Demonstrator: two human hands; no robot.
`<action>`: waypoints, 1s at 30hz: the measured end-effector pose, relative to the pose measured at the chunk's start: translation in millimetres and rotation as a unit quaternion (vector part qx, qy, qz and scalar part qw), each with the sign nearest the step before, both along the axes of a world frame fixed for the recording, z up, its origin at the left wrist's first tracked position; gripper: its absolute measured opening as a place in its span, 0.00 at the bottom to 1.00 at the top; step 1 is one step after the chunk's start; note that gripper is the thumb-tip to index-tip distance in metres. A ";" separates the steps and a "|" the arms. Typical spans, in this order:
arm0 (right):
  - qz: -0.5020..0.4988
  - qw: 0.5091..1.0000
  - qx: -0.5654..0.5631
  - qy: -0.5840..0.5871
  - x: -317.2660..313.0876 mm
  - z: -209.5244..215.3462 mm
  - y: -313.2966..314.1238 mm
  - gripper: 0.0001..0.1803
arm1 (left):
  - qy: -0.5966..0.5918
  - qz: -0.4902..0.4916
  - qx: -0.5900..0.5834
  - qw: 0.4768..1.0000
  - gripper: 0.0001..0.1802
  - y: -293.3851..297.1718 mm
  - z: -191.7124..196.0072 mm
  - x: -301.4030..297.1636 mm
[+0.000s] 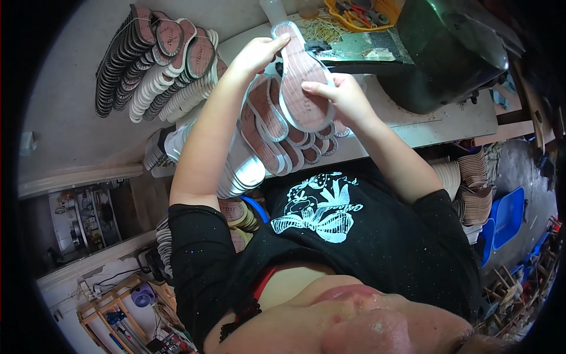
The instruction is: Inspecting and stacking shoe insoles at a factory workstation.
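Observation:
A shoe insole [299, 74] with a pinkish-brown face and a pale rim is held up over the worktable [421, 127]. My left hand [257, 56] grips its narrow far end, thumb on top. At the wide near end, my right hand [348, 99] pinches the right edge, thumb lying across the face; its other fingers are hidden underneath. Just below and left of the held piece, more insoles [259, 150] lie overlapping on the table, close to my chest.
A dark green machine [448, 56] stands on the right of the table. A yellow basket of tools [361, 23] sits at the far edge. Tall stacks of insoles [138, 71] lean at the left. Blue bins [508, 218] and stacked soles [473, 192] are at the right.

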State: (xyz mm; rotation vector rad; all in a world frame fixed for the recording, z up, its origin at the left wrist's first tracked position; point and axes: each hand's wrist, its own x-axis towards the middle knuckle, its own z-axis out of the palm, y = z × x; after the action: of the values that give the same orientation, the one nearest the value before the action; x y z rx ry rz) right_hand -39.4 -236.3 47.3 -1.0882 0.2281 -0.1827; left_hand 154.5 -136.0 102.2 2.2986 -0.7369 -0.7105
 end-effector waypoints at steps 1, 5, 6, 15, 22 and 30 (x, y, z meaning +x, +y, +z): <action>0.001 1.000 0.015 -0.004 6.2 -3.0 0.6 0.14 | 0.024 0.020 0.002 1.000 0.33 -0.1 6.2 -7.7; -0.006 0.999 0.040 -0.026 17.3 1.7 2.5 0.15 | 0.303 -0.056 -0.187 0.933 0.27 14.2 -7.2 -17.6; -0.008 0.999 0.041 -0.027 17.4 1.5 4.0 0.15 | 0.303 -0.058 -0.185 0.933 0.27 15.1 -9.7 -15.6; 0.070 0.992 0.084 0.061 -16.7 2.0 24.6 0.16 | 0.243 0.030 -0.174 0.954 0.24 11.9 -1.3 -19.8; -0.023 0.993 0.116 0.013 5.9 2.8 31.6 0.14 | 0.019 0.013 -0.143 0.990 0.49 1.7 5.7 -3.6; -0.074 0.993 0.097 -0.002 22.5 6.8 26.8 0.15 | 0.132 -0.298 0.002 0.945 0.33 -16.4 13.4 44.9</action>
State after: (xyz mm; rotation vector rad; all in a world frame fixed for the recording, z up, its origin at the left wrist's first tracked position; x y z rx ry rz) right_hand -16.9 -209.4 54.1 -0.8783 0.3173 -0.2903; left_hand 199.5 -152.5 115.6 1.9204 -1.3147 -1.2572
